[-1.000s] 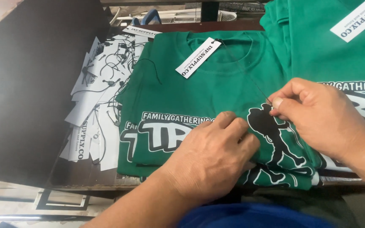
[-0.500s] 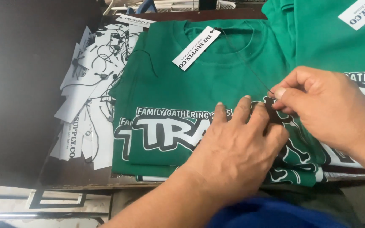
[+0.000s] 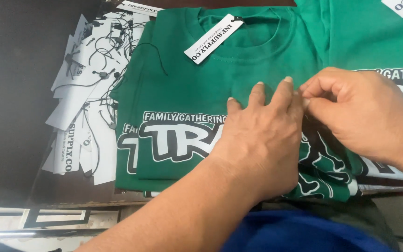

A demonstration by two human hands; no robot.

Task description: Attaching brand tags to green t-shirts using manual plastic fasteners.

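Note:
A green T-shirt (image 3: 197, 84) with a white and black print lies flat on top of a stack of like shirts. A white hang tag (image 3: 213, 38) on a black string rests at its collar. My left hand (image 3: 262, 135) lies palm down on the printed chest, fingers spread and pressing the cloth. My right hand (image 3: 360, 116) is beside it, thumb and forefinger pinched together on something very small at the shirt's front; I cannot make out what it is.
A loose pile of white hang tags with black strings (image 3: 87, 98) lies to the left of the shirts. More green shirts (image 3: 369, 32) lie at the right. A dark surface (image 3: 10, 93) fills the far left. Blue cloth (image 3: 295, 233) shows at the bottom.
My left hand has slid up and to the right over the print. My right hand stays pinched at the same spot on the shirt. The camera has come closer.

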